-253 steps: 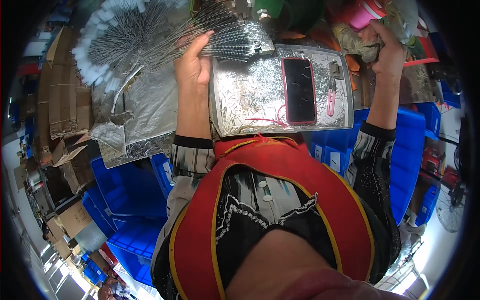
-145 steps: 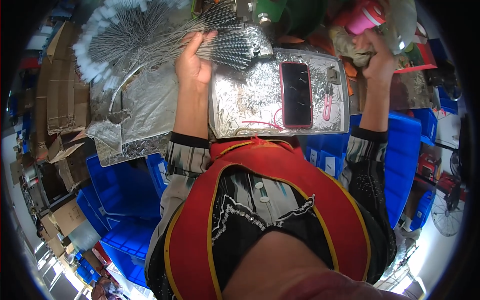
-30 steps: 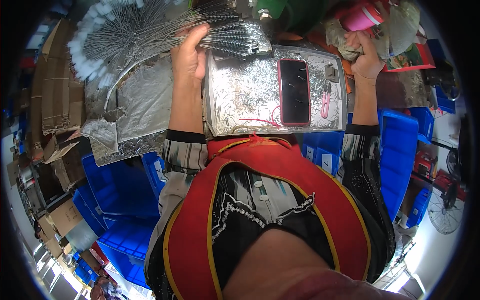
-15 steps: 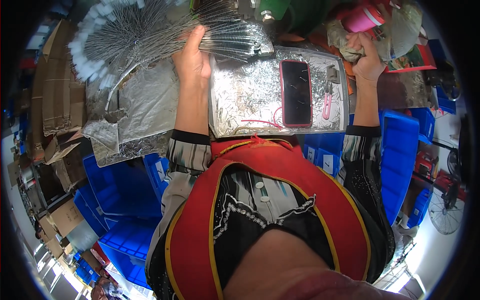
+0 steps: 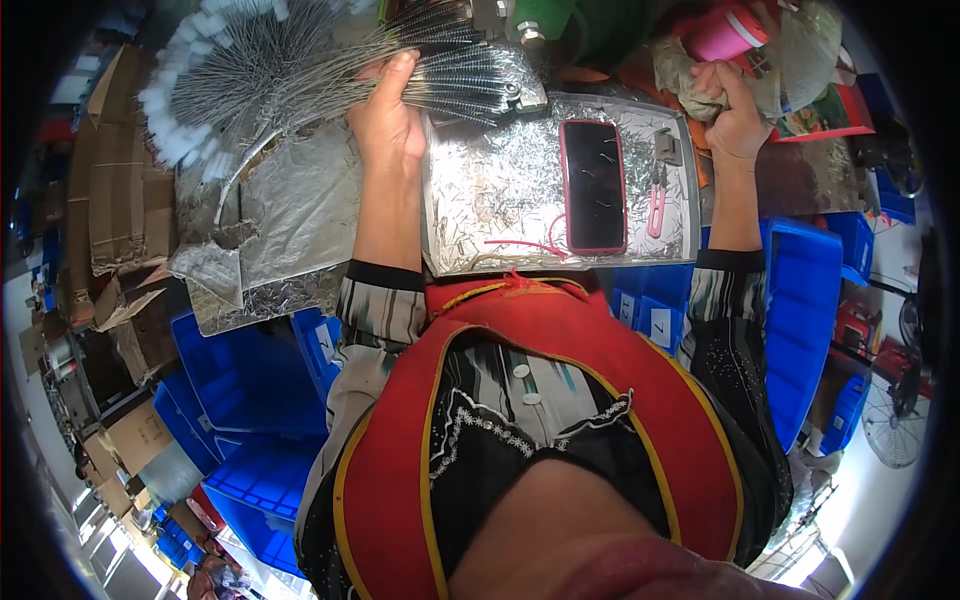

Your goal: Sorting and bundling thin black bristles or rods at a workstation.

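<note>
**Hands apart over a foil-topped bench**

Seen from a head camera, a worker in a red apron over a striped shirt reaches up the frame with both arms. The left hand [image 5: 388,125], upper centre-left, is closed around a thick bundle of thin wire brushes [image 5: 300,70], thumb and fingers wrapped about the stems where they gather, so the white-tipped ends fan out toward the upper left and the other ends lie across the top edge of the tray [image 5: 460,205]. Holding them at the waist of the bundle appears to keep the loose wires from sliding apart.

The right hand [image 5: 735,115], upper right, is clenched on a crumpled wad of pale cloth or plastic [image 5: 690,70] (which of the two is hard to tell), just below a pink cup [image 5: 725,30] and beside a red box [image 5: 830,110].

Between the arms sits the foil-covered tray, littered with small cut wire ends. A dark phone [image 5: 592,185] lies flat on its right half, screen up, with a small pink clipper [image 5: 655,195] beside it, both within reach yet clear of the brushes. A red thread [image 5: 525,245] trails along the tray's near edge.

Crinkled foil sheets [image 5: 290,215] spread at centre left, likely as a catching surface. Blue bins [image 5: 250,390] stack at lower left and right; cardboard boxes [image 5: 110,190] line the left rim.
</note>
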`<state>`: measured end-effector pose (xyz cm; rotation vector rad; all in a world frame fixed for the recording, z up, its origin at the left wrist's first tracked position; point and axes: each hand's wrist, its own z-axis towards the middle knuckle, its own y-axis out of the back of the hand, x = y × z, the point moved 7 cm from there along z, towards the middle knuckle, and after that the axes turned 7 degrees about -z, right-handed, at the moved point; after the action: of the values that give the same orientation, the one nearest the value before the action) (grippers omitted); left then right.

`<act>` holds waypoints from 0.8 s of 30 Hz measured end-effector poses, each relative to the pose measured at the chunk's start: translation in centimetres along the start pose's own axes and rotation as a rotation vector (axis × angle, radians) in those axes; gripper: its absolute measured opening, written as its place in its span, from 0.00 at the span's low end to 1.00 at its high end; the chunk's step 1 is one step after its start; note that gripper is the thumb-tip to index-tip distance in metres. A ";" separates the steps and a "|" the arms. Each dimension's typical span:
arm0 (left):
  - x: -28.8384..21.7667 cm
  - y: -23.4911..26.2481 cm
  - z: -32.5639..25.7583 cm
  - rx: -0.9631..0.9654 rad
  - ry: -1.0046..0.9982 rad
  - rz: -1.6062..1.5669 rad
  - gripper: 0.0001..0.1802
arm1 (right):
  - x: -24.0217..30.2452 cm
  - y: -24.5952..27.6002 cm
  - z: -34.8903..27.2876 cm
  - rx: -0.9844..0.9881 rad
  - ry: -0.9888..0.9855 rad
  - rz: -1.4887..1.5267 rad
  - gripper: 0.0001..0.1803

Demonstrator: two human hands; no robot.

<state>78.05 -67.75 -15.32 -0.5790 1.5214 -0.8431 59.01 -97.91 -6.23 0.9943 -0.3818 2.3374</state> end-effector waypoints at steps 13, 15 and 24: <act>0.2 -0.9 0.5 0.005 0.036 0.053 0.16 | -0.2 0.3 0.0 0.045 0.032 -0.033 0.06; 0.1 -0.5 0.6 -0.004 0.036 0.061 0.16 | -0.1 0.0 0.0 0.042 0.037 -0.037 0.06; 0.0 -0.7 0.6 -0.058 0.031 0.069 0.16 | 0.7 0.7 0.9 -0.046 -0.423 -0.100 0.12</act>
<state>78.53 -68.27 -14.78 -0.5548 1.5892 -0.7604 58.75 -98.59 -5.14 1.4511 -0.5316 2.0116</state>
